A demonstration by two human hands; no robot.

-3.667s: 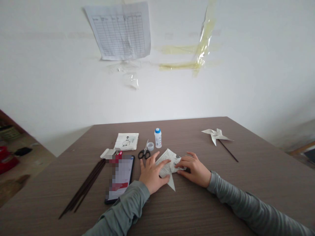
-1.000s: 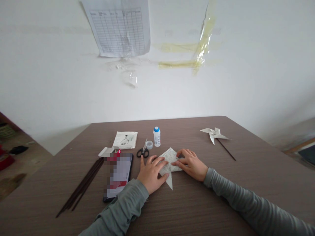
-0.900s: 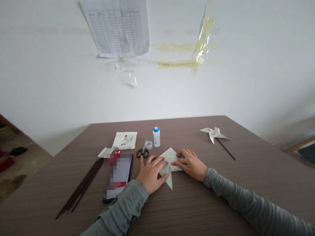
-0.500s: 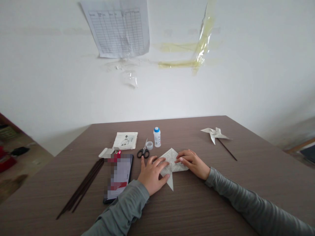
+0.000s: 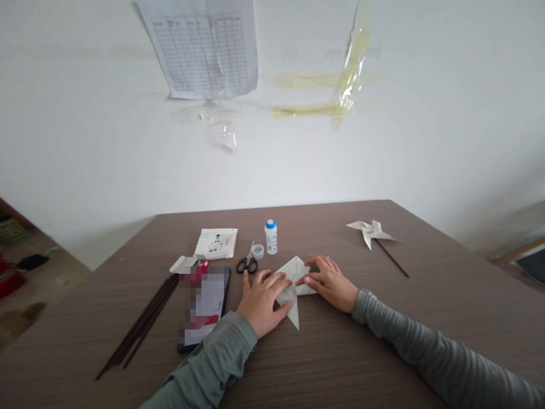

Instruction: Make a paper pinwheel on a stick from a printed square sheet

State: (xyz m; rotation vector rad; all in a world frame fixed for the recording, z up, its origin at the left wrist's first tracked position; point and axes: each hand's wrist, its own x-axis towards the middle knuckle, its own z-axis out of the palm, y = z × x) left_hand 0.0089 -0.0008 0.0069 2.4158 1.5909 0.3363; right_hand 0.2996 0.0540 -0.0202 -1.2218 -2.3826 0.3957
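Observation:
A folded sheet of printed paper [image 5: 293,307] lies on the table, one pointed flap towards me and another part reaching right. My left hand [image 5: 264,300] rests on its left side with fingers spread. On the right side, my right hand [image 5: 332,282] touches the paper with bent fingers, the fingertips close to its middle; part of the paper is hidden under this hand. Neither hand lifts the paper. Beyond the paper stand a white glue bottle with a blue cap [image 5: 271,237], a small clear round container [image 5: 258,251] and black-handled scissors [image 5: 247,264].
A finished paper pinwheel [image 5: 370,232] on a dark stick lies at the right. To the left are a phone [image 5: 213,307], several dark sticks [image 5: 140,329], a small red box [image 5: 200,270] with a white flap and a stack of printed paper [image 5: 216,244]. A wall bounds the table's far side.
My right hand has slid slightly left over the paper, its fingers now nearer the middle. My left hand stays in place on the paper.

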